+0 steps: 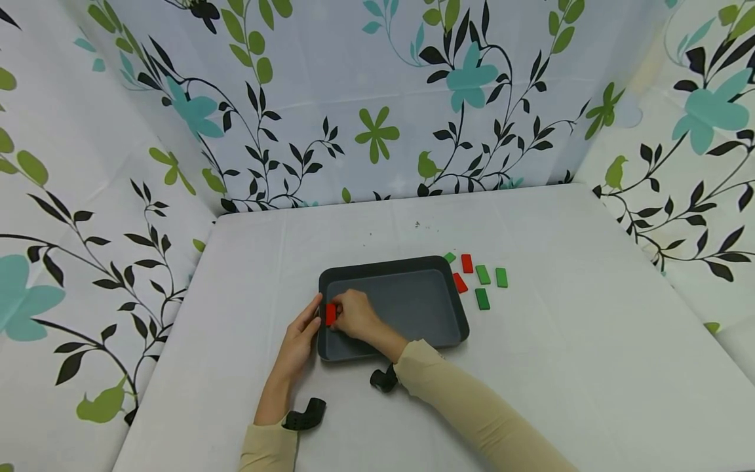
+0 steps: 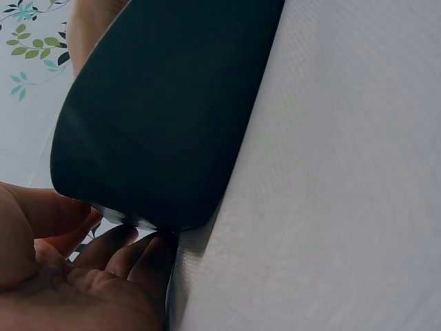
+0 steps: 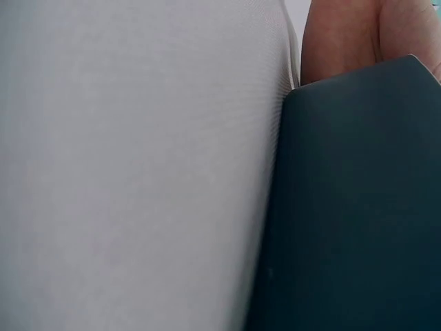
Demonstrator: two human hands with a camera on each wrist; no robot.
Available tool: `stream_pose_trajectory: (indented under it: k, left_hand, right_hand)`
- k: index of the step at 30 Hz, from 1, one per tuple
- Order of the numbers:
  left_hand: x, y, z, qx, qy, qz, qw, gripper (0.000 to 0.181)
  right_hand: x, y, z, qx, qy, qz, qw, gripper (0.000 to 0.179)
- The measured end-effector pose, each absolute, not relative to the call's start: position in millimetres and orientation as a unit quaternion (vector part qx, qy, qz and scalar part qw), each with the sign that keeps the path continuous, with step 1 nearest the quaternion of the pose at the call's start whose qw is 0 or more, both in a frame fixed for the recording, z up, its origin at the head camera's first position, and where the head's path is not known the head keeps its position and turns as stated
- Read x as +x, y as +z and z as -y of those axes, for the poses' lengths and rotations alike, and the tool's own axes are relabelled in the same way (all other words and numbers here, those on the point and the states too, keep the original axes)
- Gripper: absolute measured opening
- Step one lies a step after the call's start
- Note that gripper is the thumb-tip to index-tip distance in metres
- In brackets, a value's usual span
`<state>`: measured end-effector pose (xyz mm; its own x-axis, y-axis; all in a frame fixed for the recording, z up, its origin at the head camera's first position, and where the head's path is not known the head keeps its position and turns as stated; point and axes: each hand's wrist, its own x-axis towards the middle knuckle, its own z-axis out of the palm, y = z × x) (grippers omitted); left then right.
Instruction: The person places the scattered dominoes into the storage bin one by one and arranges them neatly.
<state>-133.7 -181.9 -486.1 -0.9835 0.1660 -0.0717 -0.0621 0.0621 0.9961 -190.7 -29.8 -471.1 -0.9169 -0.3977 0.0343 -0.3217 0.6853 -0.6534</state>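
Note:
A dark grey baking tray [image 1: 407, 301] lies on the white table. Inside its left end, my right hand [image 1: 357, 316] pinches a red rectangular block [image 1: 331, 314] close to the left wall. My left hand [image 1: 297, 347] is outside that same end, its fingertips and thumb touching the tray's wall near the block. The left wrist view shows the fingers [image 2: 148, 265] lightly bent against the tray's outer side [image 2: 158, 124]. In the right wrist view the tray's side [image 3: 358, 200] hides the right fingers and the block; part of a hand shows above it.
Right of the tray lie several loose blocks, among them a red block [image 1: 467, 263], a second red block [image 1: 460, 282] and a dark green block [image 1: 482, 299]. A light green block [image 1: 450, 257] is partly hidden by the tray's corner. Patterned curtains [image 1: 377, 98] surround the table [image 1: 566, 367].

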Motion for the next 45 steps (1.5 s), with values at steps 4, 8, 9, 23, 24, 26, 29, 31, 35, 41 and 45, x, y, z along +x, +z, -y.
stream_pose_trajectory:
  k: [4,8,9,23,24,26,29,31,35,41,45]
  left_hand:
    - [-134.1,-486.1,181.3,0.036,0.685,-0.723,0.084,0.05]
    - [-134.0,-485.8,180.7,0.031,0.684,-0.724,0.086,0.05]
    - [-134.0,-485.8,180.6,0.03,0.683,-0.725,0.086,0.05]
    - [-133.6,-485.1,179.6,0.021,0.672,-0.735,0.084,0.05]
    - [-133.5,-485.0,179.7,0.021,0.672,-0.736,0.084,0.05]
    - [-133.3,-485.1,179.7,0.019,0.671,-0.736,0.083,0.05]
    - [-133.3,-485.2,179.6,0.019,0.672,-0.736,0.081,0.05]
    - [-133.0,-484.8,179.6,0.018,0.671,-0.737,0.081,0.05]
    - [-132.7,-484.8,180.1,0.016,0.67,-0.737,0.083,0.05]
    - [-132.8,-486.9,180.9,0.019,0.671,-0.736,0.083,0.05]
    - [-132.9,-487.0,180.9,0.019,0.674,-0.733,0.087,0.051]
  right_hand:
    - [-190.0,-471.8,29.0,-0.199,-0.347,-0.915,0.05,0.048]
    - [-185.9,-464.3,28.2,-0.185,-0.347,-0.917,0.064,0.052]
    - [-185.4,-463.7,28.0,-0.184,-0.345,-0.918,0.066,0.053]
    - [-176.2,-436.9,-26.2,-0.206,-0.416,-0.884,0.048,0.067]
    - [-175.8,-435.4,-34.5,-0.208,-0.423,-0.881,0.042,0.066]
    - [-175.3,-432.5,-52.6,-0.21,-0.437,-0.874,0.025,0.066]
    - [-175.4,-428.7,-81.9,-0.201,-0.448,-0.871,-0.005,0.064]
    - [-175.3,-425.0,-101.8,-0.188,-0.449,-0.873,-0.025,0.062]
    - [-178.5,-419.5,-142.8,-0.16,-0.443,-0.881,-0.051,0.062]
    - [-191.0,-424.6,-204.3,-0.1,-0.415,-0.902,-0.062,0.064]
    - [-196.2,-430.0,-237.3,-0.052,-0.401,-0.914,-0.047,0.064]
